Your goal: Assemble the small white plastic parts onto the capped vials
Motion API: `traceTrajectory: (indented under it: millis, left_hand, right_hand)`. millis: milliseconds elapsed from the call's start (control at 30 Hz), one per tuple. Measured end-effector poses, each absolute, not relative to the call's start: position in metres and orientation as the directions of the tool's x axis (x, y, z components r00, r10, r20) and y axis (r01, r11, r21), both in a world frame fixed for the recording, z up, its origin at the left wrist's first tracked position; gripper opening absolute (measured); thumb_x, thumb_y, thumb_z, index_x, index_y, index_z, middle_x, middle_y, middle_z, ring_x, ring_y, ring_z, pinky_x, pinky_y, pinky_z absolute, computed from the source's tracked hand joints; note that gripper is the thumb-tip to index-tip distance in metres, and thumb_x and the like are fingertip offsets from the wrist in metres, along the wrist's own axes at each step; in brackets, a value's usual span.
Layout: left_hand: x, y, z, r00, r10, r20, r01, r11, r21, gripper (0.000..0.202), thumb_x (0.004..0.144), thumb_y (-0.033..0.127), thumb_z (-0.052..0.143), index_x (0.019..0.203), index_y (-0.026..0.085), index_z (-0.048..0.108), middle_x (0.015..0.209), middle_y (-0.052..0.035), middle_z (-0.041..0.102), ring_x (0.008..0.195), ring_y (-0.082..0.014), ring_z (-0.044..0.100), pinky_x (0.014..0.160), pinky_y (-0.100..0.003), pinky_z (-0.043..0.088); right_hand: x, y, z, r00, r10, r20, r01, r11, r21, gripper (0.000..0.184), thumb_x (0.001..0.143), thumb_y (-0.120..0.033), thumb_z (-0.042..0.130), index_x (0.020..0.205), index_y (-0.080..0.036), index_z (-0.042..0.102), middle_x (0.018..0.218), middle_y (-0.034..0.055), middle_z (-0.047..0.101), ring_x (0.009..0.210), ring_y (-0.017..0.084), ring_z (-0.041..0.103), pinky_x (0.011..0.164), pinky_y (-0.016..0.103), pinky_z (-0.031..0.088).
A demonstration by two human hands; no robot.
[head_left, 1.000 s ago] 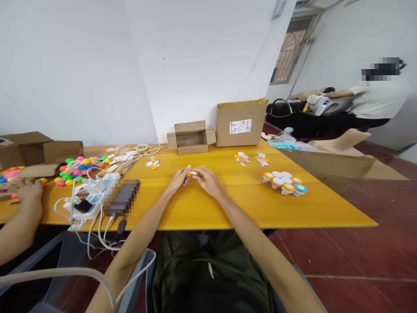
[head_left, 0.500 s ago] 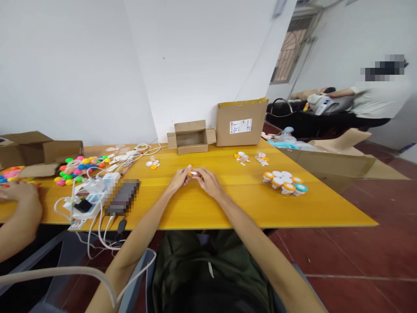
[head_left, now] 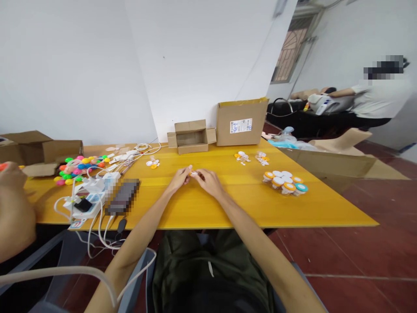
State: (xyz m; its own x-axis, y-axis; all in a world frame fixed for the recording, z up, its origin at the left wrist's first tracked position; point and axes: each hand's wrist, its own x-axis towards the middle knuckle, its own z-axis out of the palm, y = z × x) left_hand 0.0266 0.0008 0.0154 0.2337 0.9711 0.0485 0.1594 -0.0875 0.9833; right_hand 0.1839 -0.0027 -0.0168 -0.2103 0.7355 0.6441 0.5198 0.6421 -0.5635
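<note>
Head view: left hand (head_left: 178, 180) & right hand (head_left: 210, 182) meet at mid yellow wooden surface (head_left: 228, 204). Fingers (head_left: 185, 173) of both pinch a small white-and-orange round plastic piece (head_left: 194, 174) btwn them. Cluster of small clear lidded jars (head_left: 285, 181) sits well apart, right side. Co-worker's hand (head_left: 11, 174) at far left.

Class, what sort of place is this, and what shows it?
Probably a small assembly or packing workroom: capped pots and loose caps on a table, cardboard boxes, left hand and right hand pinching a small part.
</note>
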Motion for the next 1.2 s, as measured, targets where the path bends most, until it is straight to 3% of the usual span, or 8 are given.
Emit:
traceTrajectory:
  millis: [267,433,567,667,767,900,1100,1200]
  left_hand:
    - [0.025,-0.002,0.015,0.267,0.960,0.084,0.117,-0.119,0.986,0.044,0.082,0.060,0.060,0.069,0.019,0.050,0.052,0.0070,0.042,0.042,-0.0060,0.037,0.041,-0.019,0.025]
    - [0.023,0.002,0.012,0.318,0.935,0.156,0.076,-0.189,0.979,0.037,0.079,0.055,0.066,0.087,0.020,0.061,0.063,0.0041,0.056,0.049,-0.0080,0.047,0.046,-0.019,0.033]
    - [0.023,0.004,0.010,0.329,0.906,0.267,0.008,-0.286,0.958,0.040,0.070,0.048,0.077,0.097,0.020,0.066,0.091,-0.0031,0.071,0.078,-0.0142,0.063,0.067,-0.023,0.047]
    - [0.022,0.003,0.012,0.322,0.903,0.286,-0.016,-0.297,0.955,0.044,0.065,0.043,0.083,0.100,0.019,0.068,0.107,-0.0068,0.072,0.102,-0.0203,0.064,0.087,-0.028,0.048]
    - [0.021,0.000,0.013,0.313,0.915,0.255,-0.039,-0.255,0.966,0.047,0.066,0.042,0.082,0.105,0.020,0.067,0.114,-0.0078,0.071,0.109,-0.0221,0.063,0.094,-0.030,0.046]
    - [0.022,0.003,0.010,0.260,0.942,0.214,-0.074,-0.202,0.977,0.040,0.075,0.046,0.075,0.105,0.021,0.067,0.110,-0.0069,0.072,0.103,-0.0192,0.064,0.088,-0.028,0.047]
    - [0.021,0.008,0.005,0.219,0.967,0.129,0.105,-0.154,0.982,0.039,0.082,0.055,0.064,0.075,0.017,0.065,0.067,-0.0005,0.063,0.060,-0.0107,0.056,0.056,-0.021,0.041]
    - [0.020,0.006,0.007,0.246,0.958,0.150,0.110,-0.182,0.977,0.032,0.078,0.049,0.070,0.084,0.018,0.068,0.072,-0.0008,0.066,0.065,-0.0117,0.058,0.059,-0.021,0.042]
  right_hand:
    - [0.186,-0.001,-0.013,-0.183,0.852,0.491,0.525,0.507,-0.684,0.049,0.092,-0.059,0.047,0.059,-0.024,0.059,0.054,0.0013,0.061,0.055,0.017,0.057,0.058,0.027,0.039]
    - [0.187,0.004,-0.013,-0.175,0.896,0.409,0.431,0.443,-0.786,0.062,0.091,-0.069,0.034,0.054,-0.024,0.054,0.046,0.0008,0.055,0.052,0.017,0.057,0.055,0.027,0.039]
    - [0.186,0.006,-0.012,-0.144,0.943,0.299,0.346,0.332,-0.878,0.065,0.086,-0.076,0.031,0.057,-0.022,0.055,0.047,0.0000,0.054,0.047,0.015,0.055,0.050,0.026,0.038]
    - [0.184,0.006,-0.012,-0.148,0.952,0.269,0.287,0.301,-0.909,0.066,0.084,-0.077,0.033,0.062,-0.021,0.059,0.048,-0.0003,0.055,0.044,0.014,0.053,0.048,0.026,0.039]
    - [0.182,0.005,-0.012,-0.142,0.950,0.278,0.250,0.306,-0.919,0.065,0.083,-0.077,0.036,0.065,-0.020,0.060,0.049,-0.0006,0.056,0.044,0.014,0.052,0.047,0.026,0.040]
    - [0.182,0.004,-0.012,-0.156,0.935,0.318,0.265,0.349,-0.899,0.061,0.084,-0.075,0.039,0.063,-0.021,0.058,0.050,-0.0020,0.055,0.045,0.014,0.053,0.050,0.026,0.042]
    - [0.185,0.006,-0.012,-0.185,0.913,0.364,0.310,0.406,-0.860,0.054,0.087,-0.067,0.043,0.060,-0.022,0.055,0.052,-0.0020,0.054,0.052,0.014,0.053,0.055,0.026,0.042]
    - [0.186,0.008,-0.014,-0.186,0.924,0.333,0.312,0.377,-0.872,0.056,0.087,-0.069,0.042,0.058,-0.022,0.053,0.052,-0.0019,0.053,0.052,0.014,0.053,0.053,0.025,0.041]
